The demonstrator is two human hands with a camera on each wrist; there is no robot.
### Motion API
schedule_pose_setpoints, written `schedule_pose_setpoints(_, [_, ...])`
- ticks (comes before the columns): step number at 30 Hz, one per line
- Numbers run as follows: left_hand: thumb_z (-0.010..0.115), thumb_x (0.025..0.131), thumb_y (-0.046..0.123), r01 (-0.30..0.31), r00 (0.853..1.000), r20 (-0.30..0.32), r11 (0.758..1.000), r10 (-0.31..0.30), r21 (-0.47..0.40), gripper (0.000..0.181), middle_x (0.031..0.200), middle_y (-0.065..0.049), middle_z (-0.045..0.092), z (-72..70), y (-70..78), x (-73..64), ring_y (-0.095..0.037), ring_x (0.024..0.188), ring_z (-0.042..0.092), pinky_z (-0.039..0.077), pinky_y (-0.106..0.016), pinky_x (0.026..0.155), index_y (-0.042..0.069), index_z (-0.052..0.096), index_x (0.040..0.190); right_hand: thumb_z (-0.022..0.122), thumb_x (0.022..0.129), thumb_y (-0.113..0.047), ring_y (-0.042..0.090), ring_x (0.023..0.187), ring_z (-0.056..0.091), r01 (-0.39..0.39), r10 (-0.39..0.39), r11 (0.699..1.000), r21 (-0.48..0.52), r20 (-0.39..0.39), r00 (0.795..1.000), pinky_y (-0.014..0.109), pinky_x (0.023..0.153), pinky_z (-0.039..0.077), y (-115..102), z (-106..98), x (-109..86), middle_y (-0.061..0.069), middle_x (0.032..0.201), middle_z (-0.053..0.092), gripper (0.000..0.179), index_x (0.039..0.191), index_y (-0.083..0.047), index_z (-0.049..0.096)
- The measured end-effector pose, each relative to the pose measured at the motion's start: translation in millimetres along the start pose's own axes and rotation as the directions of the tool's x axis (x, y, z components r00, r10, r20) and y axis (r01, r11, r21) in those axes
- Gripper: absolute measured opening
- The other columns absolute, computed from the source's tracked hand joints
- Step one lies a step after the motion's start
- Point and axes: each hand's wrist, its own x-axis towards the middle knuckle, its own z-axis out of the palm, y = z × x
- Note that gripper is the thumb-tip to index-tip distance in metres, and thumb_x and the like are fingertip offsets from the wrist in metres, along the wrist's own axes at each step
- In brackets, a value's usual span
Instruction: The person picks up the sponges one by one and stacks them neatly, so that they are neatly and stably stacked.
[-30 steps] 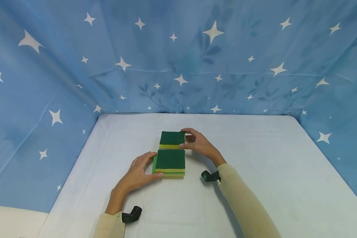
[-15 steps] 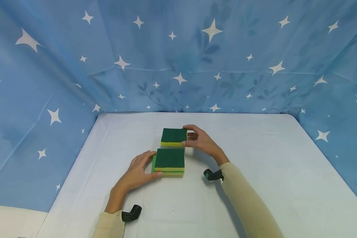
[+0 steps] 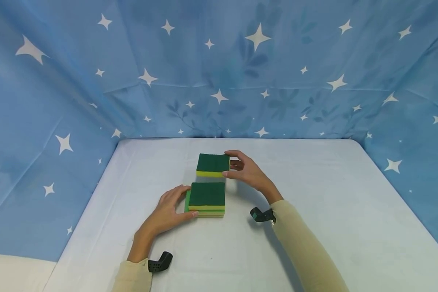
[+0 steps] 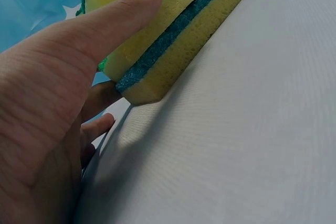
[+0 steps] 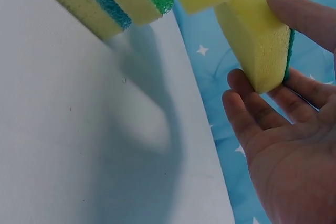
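Three scouring sponges are piled in a stack (image 3: 207, 194) at the middle of the table; a dark green pad tops it. In the left wrist view a blue-padded sponge (image 4: 191, 51) forms the bottom layer, under a bright-green-padded one. My left hand (image 3: 169, 211) grips the stack's left side, thumb at the front and fingers behind. Beyond the stack, my right hand (image 3: 246, 172) pinches another dark green and yellow sponge (image 3: 213, 163) by its right edge, pad up. The right wrist view shows this held sponge (image 5: 257, 45) raised above the table, with thumb and fingertips on its edges.
A white cloth covers the table (image 3: 314, 182). Blue curtain (image 3: 219, 65) with white stars hangs behind the table and along its sides. Black cameras are strapped on both wrists, the left one (image 3: 160, 262) low over the cloth.
The sponge in my right hand has moved up and away from the stack, widening the gap between them. My left hand stays on the stack.
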Motion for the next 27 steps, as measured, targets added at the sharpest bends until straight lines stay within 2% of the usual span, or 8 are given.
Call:
schedule_pose_setpoints(9, [0.081,0.09,0.055,-0.031,0.999,-0.009,1.0,0.031,-0.003,0.086,0.169,-0.014,0.038,0.0,-2.0,1.5,-0.041,0.158,0.024,0.02,-0.07,0.123,0.019,0.047,0.16,0.081,0.096,-0.022,0.035,0.144,0.051,-0.001,0.001,1.0,0.027,0.005,1.0,0.057,0.115,0.045,-6,1,-4.1,0.008,0.163,0.044,0.075,0.161,-0.016,0.045])
schedule_pose_setpoints(15, [0.082,0.09,0.055,-0.03,1.0,-0.009,1.0,0.03,-0.004,0.087,0.169,-0.015,0.038,-0.7,-1.4,0.7,-0.042,0.158,0.024,0.022,-0.07,0.122,0.018,0.047,0.16,0.082,0.096,-0.023,0.033,0.143,0.053,0.003,-0.003,1.0,0.021,-0.004,1.0,0.056,0.115,0.045,-11,2,-7.3,0.006,0.162,0.046,0.072,0.159,-0.019,0.047])
schedule_pose_setpoints(20, [0.081,0.09,0.055,-0.03,0.999,-0.013,1.0,0.03,-0.002,0.086,0.168,-0.015,0.039,-1.0,-0.4,0.5,-0.043,0.157,0.025,0.022,-0.071,0.122,0.018,0.048,0.16,0.082,0.096,-0.021,0.036,0.144,0.051,0.013,-0.012,1.0,0.021,-0.01,1.0,0.061,0.116,0.041,-15,1,-10.6,0.008,0.163,0.044,0.073,0.16,-0.017,0.046])
schedule_pose_setpoints(27, [0.082,0.089,0.055,-0.043,0.999,-0.021,0.999,0.043,0.004,0.086,0.167,-0.015,0.04,0.3,-2.2,0.9,-0.042,0.157,0.026,0.02,-0.069,0.123,0.018,0.049,0.159,0.082,0.096,-0.019,0.036,0.144,0.05,0.019,-0.019,0.999,0.031,-0.003,1.0,0.06,0.116,0.042,-19,1,-16.0,0.009,0.162,0.044,0.072,0.158,-0.017,0.047])
